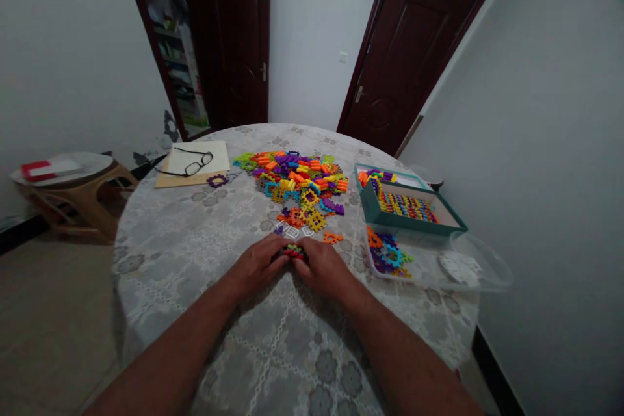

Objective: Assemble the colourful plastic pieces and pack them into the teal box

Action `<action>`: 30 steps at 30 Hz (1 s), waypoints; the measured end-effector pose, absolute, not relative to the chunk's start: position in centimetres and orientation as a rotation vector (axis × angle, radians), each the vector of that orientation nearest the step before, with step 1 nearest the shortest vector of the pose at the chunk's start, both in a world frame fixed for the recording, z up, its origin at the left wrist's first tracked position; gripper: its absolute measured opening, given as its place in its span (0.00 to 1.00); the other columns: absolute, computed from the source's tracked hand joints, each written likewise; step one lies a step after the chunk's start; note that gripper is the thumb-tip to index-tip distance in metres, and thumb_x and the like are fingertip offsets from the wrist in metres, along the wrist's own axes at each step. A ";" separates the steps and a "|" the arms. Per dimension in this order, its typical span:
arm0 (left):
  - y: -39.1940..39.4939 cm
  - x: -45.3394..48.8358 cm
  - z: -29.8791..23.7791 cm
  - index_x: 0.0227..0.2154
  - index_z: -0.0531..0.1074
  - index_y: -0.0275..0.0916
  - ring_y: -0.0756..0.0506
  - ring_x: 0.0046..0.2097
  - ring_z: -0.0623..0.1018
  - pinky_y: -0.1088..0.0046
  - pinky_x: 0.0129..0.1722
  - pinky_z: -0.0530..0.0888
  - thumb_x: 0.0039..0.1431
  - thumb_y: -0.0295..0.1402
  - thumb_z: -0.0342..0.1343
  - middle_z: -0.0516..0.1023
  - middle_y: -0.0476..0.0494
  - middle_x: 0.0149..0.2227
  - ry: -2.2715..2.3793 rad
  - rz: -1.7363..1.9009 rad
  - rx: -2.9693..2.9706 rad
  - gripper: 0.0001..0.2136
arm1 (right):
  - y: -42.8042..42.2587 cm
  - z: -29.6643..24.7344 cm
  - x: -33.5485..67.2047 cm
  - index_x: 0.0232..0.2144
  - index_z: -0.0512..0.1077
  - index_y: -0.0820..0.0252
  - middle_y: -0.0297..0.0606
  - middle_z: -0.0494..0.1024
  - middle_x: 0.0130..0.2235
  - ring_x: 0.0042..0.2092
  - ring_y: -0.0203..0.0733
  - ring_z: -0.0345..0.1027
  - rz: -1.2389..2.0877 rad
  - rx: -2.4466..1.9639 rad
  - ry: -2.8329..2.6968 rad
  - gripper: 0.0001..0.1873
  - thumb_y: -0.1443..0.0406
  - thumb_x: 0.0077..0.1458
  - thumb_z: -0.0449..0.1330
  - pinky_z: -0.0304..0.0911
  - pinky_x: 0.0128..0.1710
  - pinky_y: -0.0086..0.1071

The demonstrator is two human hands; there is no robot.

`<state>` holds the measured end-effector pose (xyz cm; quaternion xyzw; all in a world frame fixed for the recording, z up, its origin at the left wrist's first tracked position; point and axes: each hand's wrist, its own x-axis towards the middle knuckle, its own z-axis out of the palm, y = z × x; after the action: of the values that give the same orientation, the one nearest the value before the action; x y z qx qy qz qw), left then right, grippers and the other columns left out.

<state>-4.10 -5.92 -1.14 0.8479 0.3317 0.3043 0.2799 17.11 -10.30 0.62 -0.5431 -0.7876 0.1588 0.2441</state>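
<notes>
Toward the table's [170, 234] far edge, a loose heap [297, 175] is lying, seemingly left to do; nearer, the left hand [260, 262] and right hand [322, 264] are gripping a small block [293, 251] together, while by the right edge a box [373, 209] is holding neat rows [407, 206], apparently done.

The bare left forearm [178, 341] slants up from the lower left of the frame, the right forearm [400, 344] from the lower right. They converge on the left grip [260, 263] and right grip [320, 264], close together just below the frame's centre, backs upward, fingers bent inward, both thumbs lower and pointing toward each other in a pinch.
</notes>
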 end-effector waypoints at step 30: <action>-5.1 -4.6 -2.8 0.47 0.81 0.43 0.40 0.47 0.84 0.65 0.51 0.80 0.70 0.42 0.55 0.85 0.40 0.46 1.011 0.854 2.345 0.13 | 4.8 7.3 40.4 0.55 0.79 0.71 0.62 0.82 0.55 0.59 0.56 0.77 0.044 -2.463 -1.260 0.21 0.64 0.63 0.62 0.67 0.51 0.31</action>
<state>-4.58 -5.14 -2.76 0.8489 0.3662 0.3093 0.2227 40.43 4.78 7.32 -0.8746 -0.4475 0.0157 0.1860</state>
